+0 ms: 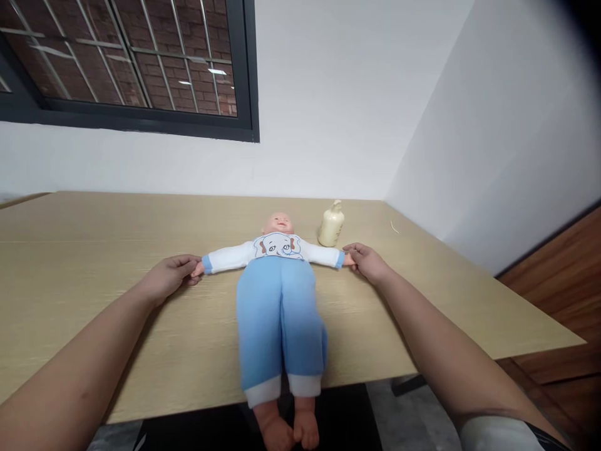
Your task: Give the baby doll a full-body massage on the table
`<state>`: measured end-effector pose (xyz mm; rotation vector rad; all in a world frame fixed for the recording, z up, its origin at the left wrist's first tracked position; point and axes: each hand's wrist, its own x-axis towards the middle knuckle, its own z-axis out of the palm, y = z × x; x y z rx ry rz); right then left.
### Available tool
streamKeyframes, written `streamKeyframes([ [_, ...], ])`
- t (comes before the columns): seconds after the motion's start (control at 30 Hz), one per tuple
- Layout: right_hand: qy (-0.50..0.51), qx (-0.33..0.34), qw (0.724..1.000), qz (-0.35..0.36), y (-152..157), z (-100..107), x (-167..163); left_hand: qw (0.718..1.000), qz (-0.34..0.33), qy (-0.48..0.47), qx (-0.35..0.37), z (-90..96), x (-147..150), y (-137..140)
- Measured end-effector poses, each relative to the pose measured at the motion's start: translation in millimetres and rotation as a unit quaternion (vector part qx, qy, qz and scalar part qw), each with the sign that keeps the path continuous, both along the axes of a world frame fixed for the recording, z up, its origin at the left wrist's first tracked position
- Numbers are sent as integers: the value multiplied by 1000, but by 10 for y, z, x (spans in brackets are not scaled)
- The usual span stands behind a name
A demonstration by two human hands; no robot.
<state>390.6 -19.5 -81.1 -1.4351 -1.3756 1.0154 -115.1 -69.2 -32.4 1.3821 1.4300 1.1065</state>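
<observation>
A baby doll (282,294) lies on its back on the wooden table, head toward the wall and feet hanging past the front edge. It wears a white top with an elephant face and light blue trousers with white cuffs. Both its arms are stretched out sideways. My left hand (176,274) is closed around the doll's hand on the left side. On the right side, my right hand (367,262) grips the doll's other hand between thumb and fingers. A cream pump bottle (331,225) stands upright beside the doll's head, just beyond my right hand.
The light wooden table (117,225) reaches back to a white wall (328,125). A thin pale strip (394,227) lies near its right edge. A barred window (141,56) is at the upper left, and brown wooden panelling (558,282) stands at the right.
</observation>
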Motion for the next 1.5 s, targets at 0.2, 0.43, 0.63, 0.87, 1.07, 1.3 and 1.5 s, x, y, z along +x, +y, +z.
streamKeyframes([
  [0.2,-93,-2,996,-7,12,-11,36,998,-15,-40,-44,-19,-42,21],
  [0.43,46,-30,997,47,-45,72,27,995,-42,-46,-74,-94,-164,69],
  [0.63,150,-81,980,100,-162,243,24,996,-43,-9,-79,-161,-217,102],
  [0.87,136,-59,980,134,-196,253,22,997,-32,29,-65,-164,-195,98],
  [1.07,71,-29,989,125,-143,174,20,998,-36,25,-42,-95,-107,64],
  [1.3,27,-4,998,50,-43,52,-12,997,-73,26,-27,-62,-79,46],
  [1.5,-33,-5,999,18,14,-9,42,999,-21,-8,-34,-84,-61,63],
])
